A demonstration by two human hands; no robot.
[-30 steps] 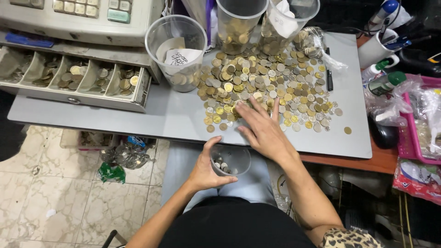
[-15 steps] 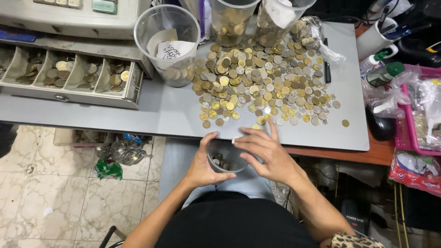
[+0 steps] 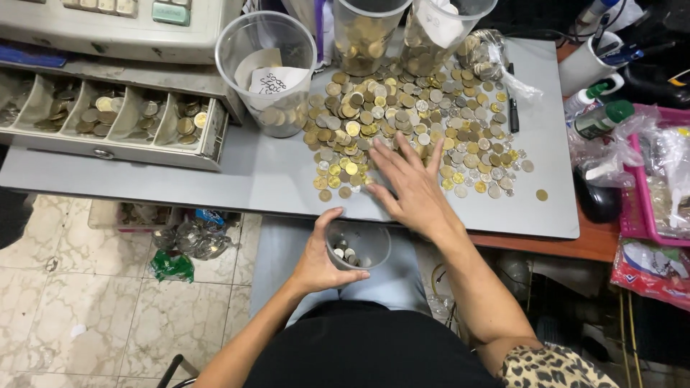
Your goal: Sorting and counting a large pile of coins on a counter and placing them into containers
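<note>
A person seated at a grey counter [image 3: 215, 176] sorts loose change. The left hand [image 3: 320, 259] wraps thumb and fingers around a small clear plastic cup [image 3: 357, 246] that holds a few coins, keeping it just below the counter's near edge, above the lap. The right hand [image 3: 410, 183] lies flat on the counter, fingers spread wide and gripping nothing, its fingertips reaching into the near side of a broad heap of gold and silver coins [image 3: 410, 118]. Behind the heap stand three taller clear cups: one with a folded paper slip and some coins [image 3: 269, 72], and two more partly filled with coins [image 3: 366, 32] [image 3: 442, 32]. To the left, an open cash register drawer [image 3: 108, 118] shows compartments of sorted coins. A black pen [image 3: 513, 108] rests at the heap's right side.
</note>
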